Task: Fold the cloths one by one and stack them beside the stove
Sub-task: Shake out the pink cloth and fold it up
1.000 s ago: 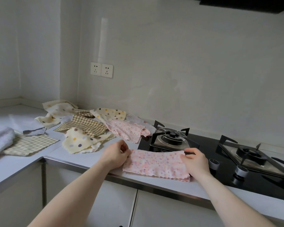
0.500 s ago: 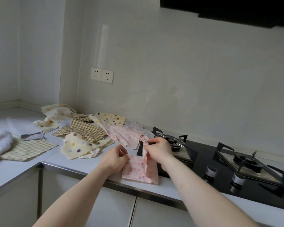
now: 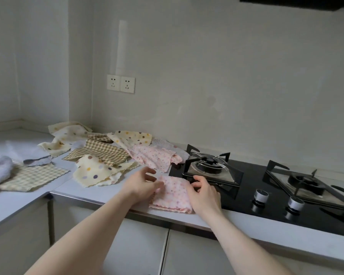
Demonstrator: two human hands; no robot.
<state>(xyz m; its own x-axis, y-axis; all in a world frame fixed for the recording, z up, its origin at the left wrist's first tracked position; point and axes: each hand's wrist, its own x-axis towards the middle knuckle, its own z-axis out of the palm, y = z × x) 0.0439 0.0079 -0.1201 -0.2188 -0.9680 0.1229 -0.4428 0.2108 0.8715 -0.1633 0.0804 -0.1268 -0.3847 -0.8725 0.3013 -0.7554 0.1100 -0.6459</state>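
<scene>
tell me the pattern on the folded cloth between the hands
Pale pink with small scattered dots, on the folded cloth; only the head view shows it.

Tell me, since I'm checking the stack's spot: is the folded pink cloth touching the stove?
Touching. The head view shows the folded pink cloth lying with its right edge over the black glass edge of the stove, beside the right hand.
</scene>
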